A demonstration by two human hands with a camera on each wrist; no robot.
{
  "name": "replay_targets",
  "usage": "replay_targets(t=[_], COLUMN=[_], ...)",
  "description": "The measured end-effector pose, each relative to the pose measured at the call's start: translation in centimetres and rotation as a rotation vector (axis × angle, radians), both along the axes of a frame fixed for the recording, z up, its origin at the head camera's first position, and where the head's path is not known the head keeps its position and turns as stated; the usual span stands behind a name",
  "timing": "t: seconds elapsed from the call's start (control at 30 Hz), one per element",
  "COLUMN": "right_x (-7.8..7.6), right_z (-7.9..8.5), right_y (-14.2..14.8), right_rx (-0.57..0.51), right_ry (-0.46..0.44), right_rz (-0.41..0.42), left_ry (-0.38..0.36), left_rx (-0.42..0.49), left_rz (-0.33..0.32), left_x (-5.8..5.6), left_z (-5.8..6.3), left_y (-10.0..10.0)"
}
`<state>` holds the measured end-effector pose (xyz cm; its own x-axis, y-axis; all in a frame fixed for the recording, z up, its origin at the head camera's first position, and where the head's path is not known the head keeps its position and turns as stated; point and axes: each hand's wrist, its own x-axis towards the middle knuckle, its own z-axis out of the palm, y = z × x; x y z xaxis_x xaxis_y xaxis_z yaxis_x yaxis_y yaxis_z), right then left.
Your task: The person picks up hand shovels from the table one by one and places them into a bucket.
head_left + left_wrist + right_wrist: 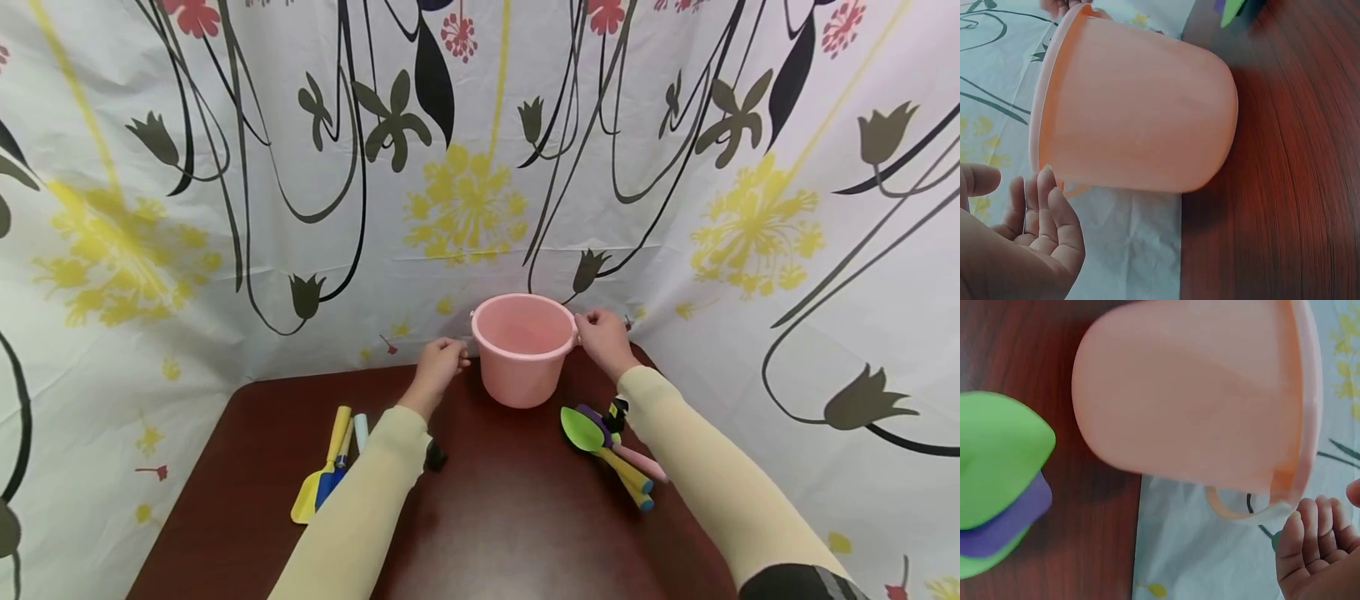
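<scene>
A pink bucket [522,379] stands upright at the back of the table, its mouth facing up. My left hand [441,367] is beside its left rim, the fingers loosely bent and the thumb apart from them. In the left wrist view, that hand's fingertips [1045,175] come up to the bucket's rim; whether they touch it is unclear. At the other side, my right hand [604,340] is by the rim where the handle [1235,515] joins. Its fingers are loosely bent too, with the thumb held off, and nothing is gripped.
On the table's right lie a green scoop [582,429], a purple tool [592,415] and several coloured handles. At left are a yellow shovel [305,498] and a blue tool [326,486], partly behind my left sleeve. A patterned curtain [300,208] hangs close behind the bucket.
</scene>
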<state>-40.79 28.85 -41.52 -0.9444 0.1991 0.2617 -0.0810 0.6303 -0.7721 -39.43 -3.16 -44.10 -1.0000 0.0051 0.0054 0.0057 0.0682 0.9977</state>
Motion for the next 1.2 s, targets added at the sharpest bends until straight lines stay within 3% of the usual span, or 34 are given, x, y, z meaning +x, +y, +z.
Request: replay_targets(t=[0.23, 0.37, 0.57, 0.87, 1.2], right_x=[-1.9, -3.3, -4.6, -5.4, -5.2], right_z=[0.3, 0.2, 0.0, 0.1, 0.0], right_y=[0.5, 0.7, 0.4, -0.2, -0.6], right_rx=[0.026, 0.032, 0.085, 0.069, 0.092], right_ry=[-0.028, -0.077, -0.068, -0.082, -0.084], right_rz=[-0.062, -0.090, -0.064, -0.046, -0.022], left_ry=[-0.077, -0.082, -0.081, -0.120, -0.133], left_rx=[0.076, 0.097, 0.088, 0.099, 0.088], left_rz=[0.025, 0.036, 0.057, 0.081, 0.094], left_x=[-1.2, -2.0, -2.7, -3.5, -3.4], left_z=[-0.1, -0.2, -0.6, -0.4, 0.0], left_y=[1.3, 1.9, 2.7, 3.5, 4.2])
